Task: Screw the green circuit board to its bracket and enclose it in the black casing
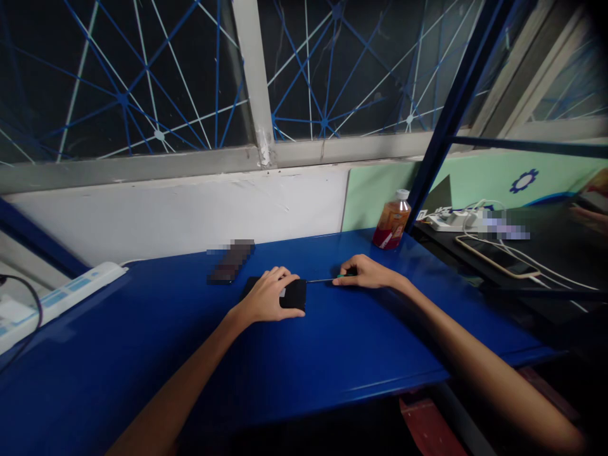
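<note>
A small flat black box lies on the blue table. My left hand is closed over it from above, thumb along the near side and fingers along the far side, hiding much of its top. In my right hand is a screwdriver with a thin metal shaft; a bit of its green handle shows between the pinched fingers. The shaft points left, its tip at the right edge of the box. Whether the tip sits inside the box is too small to tell.
Behind the box lies a dark phone-like slab, partly blurred. A bottle of red drink stands at the back right. Power strips lie at left and right. A phone with white cables rests on the black neighbouring table, near another person's hand.
</note>
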Action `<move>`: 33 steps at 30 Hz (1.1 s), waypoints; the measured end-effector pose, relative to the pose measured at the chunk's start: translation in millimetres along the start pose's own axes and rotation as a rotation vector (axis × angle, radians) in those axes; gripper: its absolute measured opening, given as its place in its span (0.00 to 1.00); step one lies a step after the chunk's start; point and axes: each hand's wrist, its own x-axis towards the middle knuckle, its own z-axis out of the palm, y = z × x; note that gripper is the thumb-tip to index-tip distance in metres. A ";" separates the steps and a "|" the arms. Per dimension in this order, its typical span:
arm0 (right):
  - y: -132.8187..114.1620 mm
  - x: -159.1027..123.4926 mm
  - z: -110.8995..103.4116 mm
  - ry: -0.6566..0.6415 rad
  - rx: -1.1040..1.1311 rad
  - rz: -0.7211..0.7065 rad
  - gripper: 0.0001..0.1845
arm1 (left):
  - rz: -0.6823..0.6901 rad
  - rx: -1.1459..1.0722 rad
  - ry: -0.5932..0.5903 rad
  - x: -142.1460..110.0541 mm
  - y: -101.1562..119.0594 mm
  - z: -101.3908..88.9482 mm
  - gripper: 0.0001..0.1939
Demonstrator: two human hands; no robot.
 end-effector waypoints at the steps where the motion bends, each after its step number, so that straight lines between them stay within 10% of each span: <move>1: 0.2 0.4 0.8 -0.001 0.007 0.007 0.26 | 0.001 0.001 0.007 0.0 0.0 1.2 0.37; 33: -0.5 1.8 4.1 0.089 -0.128 0.040 0.25 | 0.027 0.041 0.043 1.4 1.7 4.7 0.39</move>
